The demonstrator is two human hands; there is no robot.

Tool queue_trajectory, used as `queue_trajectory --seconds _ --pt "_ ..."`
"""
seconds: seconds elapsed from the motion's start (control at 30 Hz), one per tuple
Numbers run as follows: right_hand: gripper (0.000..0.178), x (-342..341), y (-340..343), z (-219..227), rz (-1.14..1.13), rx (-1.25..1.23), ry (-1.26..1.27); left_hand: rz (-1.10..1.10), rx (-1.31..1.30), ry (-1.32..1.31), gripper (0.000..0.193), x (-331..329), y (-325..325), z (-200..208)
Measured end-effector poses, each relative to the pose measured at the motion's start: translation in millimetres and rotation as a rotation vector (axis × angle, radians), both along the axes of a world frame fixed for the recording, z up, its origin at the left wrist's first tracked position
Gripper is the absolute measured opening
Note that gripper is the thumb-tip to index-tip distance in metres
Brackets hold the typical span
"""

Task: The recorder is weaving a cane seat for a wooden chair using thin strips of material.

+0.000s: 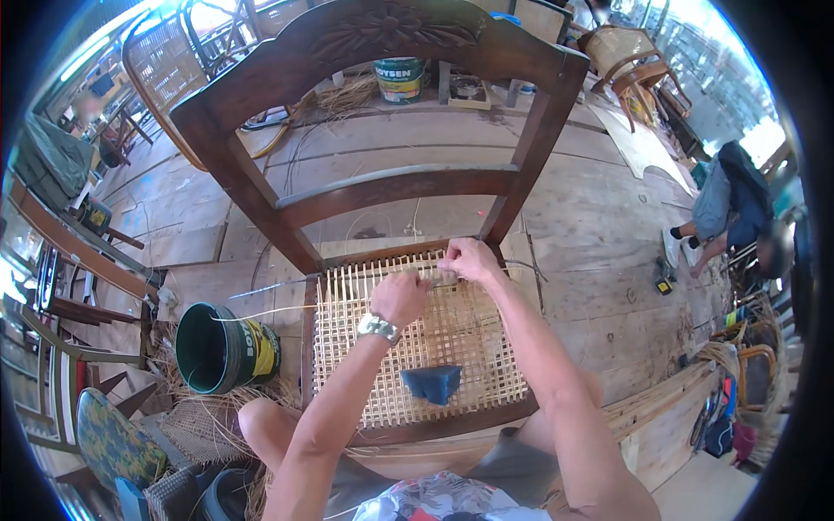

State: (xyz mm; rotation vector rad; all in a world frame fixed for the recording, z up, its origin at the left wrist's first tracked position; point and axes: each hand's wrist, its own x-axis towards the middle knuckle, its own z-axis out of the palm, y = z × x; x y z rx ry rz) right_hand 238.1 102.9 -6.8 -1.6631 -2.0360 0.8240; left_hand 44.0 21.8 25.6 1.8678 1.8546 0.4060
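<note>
A dark wooden chair frame (401, 184) with a carved top rail stands before me, its seat a light woven cane mesh (365, 347). Over the far part of the mesh, my left hand (401, 298), with a watch (378, 327) at the wrist, is closed; what its fingers hold is hidden. Just right and farther back, my right hand (469, 260) pinches a thin cane strand close to the far seat rail. A thin grey rod or strip (268, 288) sticks out past the seat's left side. Nearer me on the mesh lies a blue sponge-like piece (432, 382).
Left of the seat a dark green bucket (261, 352) lies tilted, a pale strand (269, 310) running from it to the seat. Loose cane (234, 417) lies below it. Another bucket (400, 80) stands behind the chair. At right are a seated person (734, 204) and a wooden plank (660, 399).
</note>
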Motion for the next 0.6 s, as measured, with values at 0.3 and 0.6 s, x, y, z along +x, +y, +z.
queue_trajectory --seconds 0.3,0.6 --pt "0.030 1.1 -6.2 -0.9 -0.072 -0.006 0.026 -0.079 -0.038 0.055 0.031 1.2 26.3 2.1" --pt "0.031 10.1 -2.5 3.0 -0.009 -0.015 -0.017 -0.131 0.074 -0.124 0.035 -4.6 23.7 -7.4"
